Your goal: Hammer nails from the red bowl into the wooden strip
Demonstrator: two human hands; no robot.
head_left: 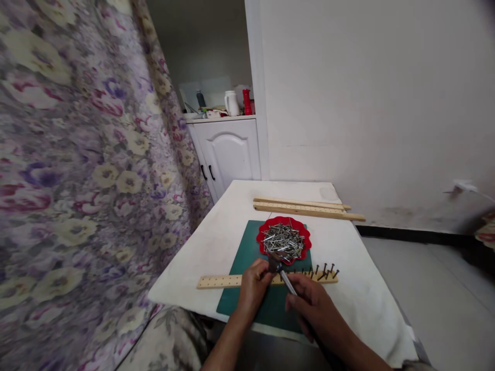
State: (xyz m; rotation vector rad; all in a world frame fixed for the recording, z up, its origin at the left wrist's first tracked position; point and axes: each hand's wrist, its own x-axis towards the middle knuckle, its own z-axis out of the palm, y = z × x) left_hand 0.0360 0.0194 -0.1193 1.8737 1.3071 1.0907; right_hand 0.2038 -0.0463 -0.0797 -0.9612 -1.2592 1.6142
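My right hand [314,305] is wrapped round the handle of a hammer [286,282]. The hammer's dark head is just above the fingertips of my left hand [252,288]. Those fingers are pinched together over a pale wooden strip [217,281], and whatever is between them is hidden. Several dark screws or nails [325,271] stand in the strip's right part, some tilted. Rows of small holes show in its left part. Just beyond my hands, a red scalloped dish [307,233] holds a heap of loose silvery nails [284,240].
A green mat [244,250] lies under the strip and dish on a white-covered table [201,252]. More wooden strips [301,207] lie at the far side, near the wall. A floral curtain [96,180] hangs at the left, beside a white cabinet [232,149].
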